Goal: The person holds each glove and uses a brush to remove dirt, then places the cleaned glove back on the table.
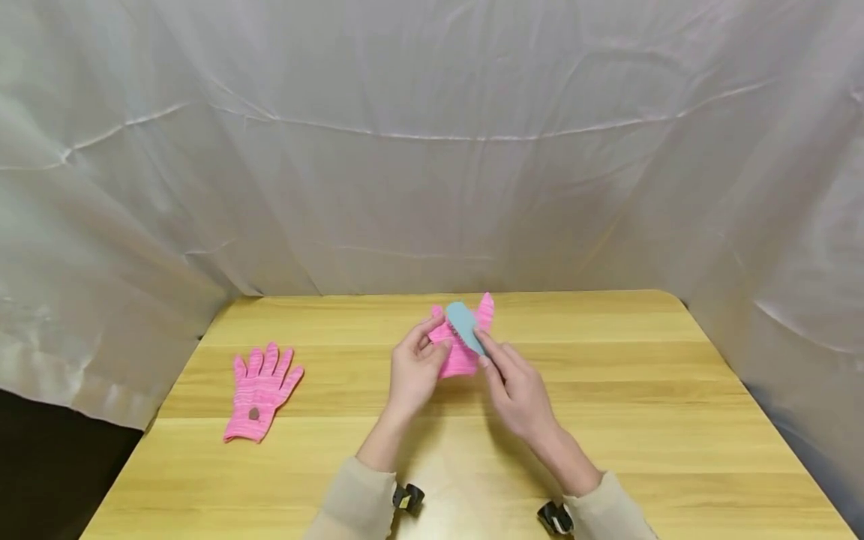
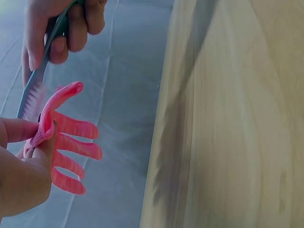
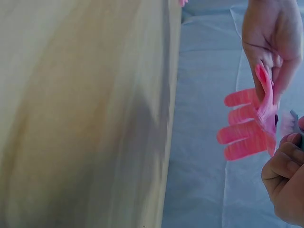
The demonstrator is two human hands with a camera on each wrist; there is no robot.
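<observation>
Glove (image 1: pixel 459 364) was pinched by left hand (image 1: pixel 413 373); right hand (image 1: pixel 518 390) gripped the brush (image 1: pixel 462 322), whose hard stroke could dislodge it.

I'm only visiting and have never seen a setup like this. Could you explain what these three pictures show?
No machine works here: you see a person's bare left hand and right hand. The wide picture is filmed from the person's head, looking forward and down; the other two are filmed from the left and right wrists. The left hand pinches a pink knitted glove, raised off the light wood-grain table. The right hand grips a flat blue-green brush, its bristles facing the glove. A second pink knitted glove, marked with a dark roundish spot, lies on the table's left side. Creased grey sheeting hangs behind.
</observation>
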